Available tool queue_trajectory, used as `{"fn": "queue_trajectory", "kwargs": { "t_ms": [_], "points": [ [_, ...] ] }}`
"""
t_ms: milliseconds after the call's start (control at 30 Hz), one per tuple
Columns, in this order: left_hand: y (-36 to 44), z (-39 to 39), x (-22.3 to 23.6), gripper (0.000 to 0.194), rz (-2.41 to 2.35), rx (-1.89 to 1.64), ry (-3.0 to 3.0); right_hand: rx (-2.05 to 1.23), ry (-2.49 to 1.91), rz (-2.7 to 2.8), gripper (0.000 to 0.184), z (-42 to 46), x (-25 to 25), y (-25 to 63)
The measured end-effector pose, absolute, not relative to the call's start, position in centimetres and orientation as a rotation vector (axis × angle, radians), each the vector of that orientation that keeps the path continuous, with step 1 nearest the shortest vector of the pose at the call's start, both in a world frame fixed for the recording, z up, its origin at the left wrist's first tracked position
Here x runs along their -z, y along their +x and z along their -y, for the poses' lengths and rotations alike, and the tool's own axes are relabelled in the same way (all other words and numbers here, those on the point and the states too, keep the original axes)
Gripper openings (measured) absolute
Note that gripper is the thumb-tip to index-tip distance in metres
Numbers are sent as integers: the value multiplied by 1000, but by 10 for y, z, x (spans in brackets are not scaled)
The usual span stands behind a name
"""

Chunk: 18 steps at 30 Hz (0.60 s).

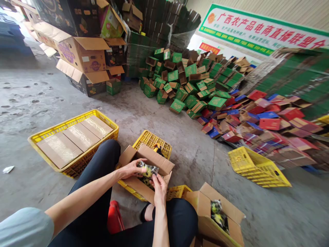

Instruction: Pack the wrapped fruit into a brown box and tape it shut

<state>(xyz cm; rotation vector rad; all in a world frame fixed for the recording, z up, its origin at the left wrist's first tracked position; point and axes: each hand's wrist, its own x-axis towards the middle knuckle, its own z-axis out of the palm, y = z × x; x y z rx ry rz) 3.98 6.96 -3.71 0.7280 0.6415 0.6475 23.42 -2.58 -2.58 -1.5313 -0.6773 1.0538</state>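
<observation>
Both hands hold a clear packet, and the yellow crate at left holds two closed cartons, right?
No: the head view shows three closed cartons in that yellow crate. The left hand and right hand do hold the clear packet.

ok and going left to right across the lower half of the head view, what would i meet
White scrap → long yellow crate with three taped cartons → open carton near the middle → yellow crate at the right
</observation>
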Motion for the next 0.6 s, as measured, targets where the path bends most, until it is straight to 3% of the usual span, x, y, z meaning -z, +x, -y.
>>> {"fn": "queue_trajectory", "kwargs": {
  "t_ms": [333,600],
  "points": [
    [43,-78,42,85,-629,-348,461,-1032,-1404,609,51,24,31,238],
    [40,-75,41,53,-558,-511,539,-1085,-1306,658,45,24,20,232]
  ]
}}
